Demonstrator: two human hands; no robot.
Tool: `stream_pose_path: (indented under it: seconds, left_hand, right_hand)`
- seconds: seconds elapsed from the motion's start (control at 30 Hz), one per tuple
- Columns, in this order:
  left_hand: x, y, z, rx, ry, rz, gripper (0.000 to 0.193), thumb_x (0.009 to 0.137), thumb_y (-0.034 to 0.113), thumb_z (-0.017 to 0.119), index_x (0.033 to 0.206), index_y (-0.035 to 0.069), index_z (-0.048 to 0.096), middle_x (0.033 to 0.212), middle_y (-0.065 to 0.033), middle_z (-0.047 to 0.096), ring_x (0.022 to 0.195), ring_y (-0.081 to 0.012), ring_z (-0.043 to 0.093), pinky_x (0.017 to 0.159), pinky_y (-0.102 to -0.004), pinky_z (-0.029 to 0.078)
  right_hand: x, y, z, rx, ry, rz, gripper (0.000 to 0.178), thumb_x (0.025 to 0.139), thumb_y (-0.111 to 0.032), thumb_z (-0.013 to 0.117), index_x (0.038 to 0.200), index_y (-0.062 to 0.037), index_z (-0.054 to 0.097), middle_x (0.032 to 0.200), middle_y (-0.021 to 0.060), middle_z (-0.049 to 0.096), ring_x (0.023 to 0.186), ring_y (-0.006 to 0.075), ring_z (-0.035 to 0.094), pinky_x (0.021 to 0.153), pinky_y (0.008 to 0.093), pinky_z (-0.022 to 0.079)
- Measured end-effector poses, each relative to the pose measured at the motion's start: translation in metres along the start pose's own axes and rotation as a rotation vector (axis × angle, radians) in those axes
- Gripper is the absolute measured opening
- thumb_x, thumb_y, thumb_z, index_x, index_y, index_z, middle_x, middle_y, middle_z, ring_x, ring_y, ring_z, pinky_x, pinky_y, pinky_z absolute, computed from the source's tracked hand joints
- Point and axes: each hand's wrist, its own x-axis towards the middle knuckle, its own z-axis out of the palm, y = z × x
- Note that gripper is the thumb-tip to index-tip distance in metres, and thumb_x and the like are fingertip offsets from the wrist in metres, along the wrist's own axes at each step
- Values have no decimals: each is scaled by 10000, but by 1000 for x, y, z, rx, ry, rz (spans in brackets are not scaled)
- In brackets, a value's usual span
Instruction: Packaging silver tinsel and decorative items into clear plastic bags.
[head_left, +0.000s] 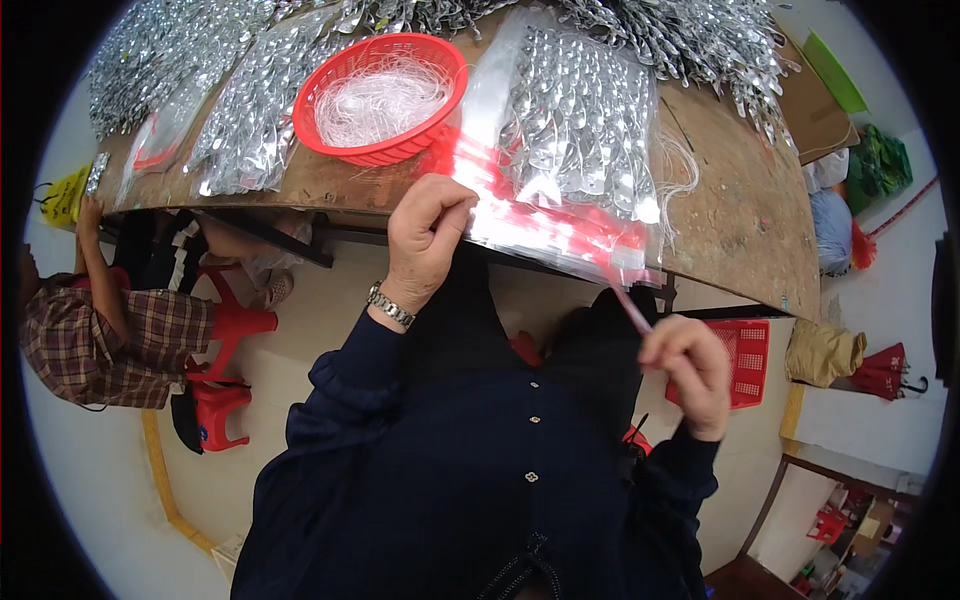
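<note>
A clear plastic bag (560, 228) with a red band lies at the table's near edge, rows of shiny silver drop-shaped pieces (580, 120) behind its band. My left hand (425, 240), wearing a metal watch, is closed at the bag's near left corner, thumb pressed to the fingers. Lower and to the right, my right hand (692, 372) pinches the end of a thin pinkish strip (632, 312). The strip runs taut from the bag's right corner down to those fingers. Glare whitens the middle of the bag.
A red plastic basket (450, 105) of clear thin strands stands behind my left hand. More silver pieces (250, 140) cover the wooden table (740, 210) at left and back. Loose strands (680, 180) lie right of the bag. A co-worker in a plaid shirt (120, 345) sits at left.
</note>
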Motion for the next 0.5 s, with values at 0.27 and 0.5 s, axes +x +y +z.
stream_pose_path:
  seconds: [0.27, 0.5]
  left_hand:
    - [0, -2, 4, -30, -1, 24, 115, 855, -73, 603, 944, -5, 627, 935, -79, 582, 750, -142, 565, 660, -254, 468]
    - [2, 0, 3, -19, -42, 35, 125, 852, -60, 625, 962, -1, 630, 1012, -76, 574, 816, -125, 556, 663, -241, 462]
  right_hand:
    - [-109, 29, -137, 414, 512, -406, 152, 974, -166, 579, 903, -89, 470, 781, 20, 452, 677, 107, 440, 632, 225, 388]
    - [-176, 125, -169, 498, 971, -5, 39, 930, -53, 578, 921, -77, 549, 854, 0, 548, 724, 89, 522, 652, 222, 453]
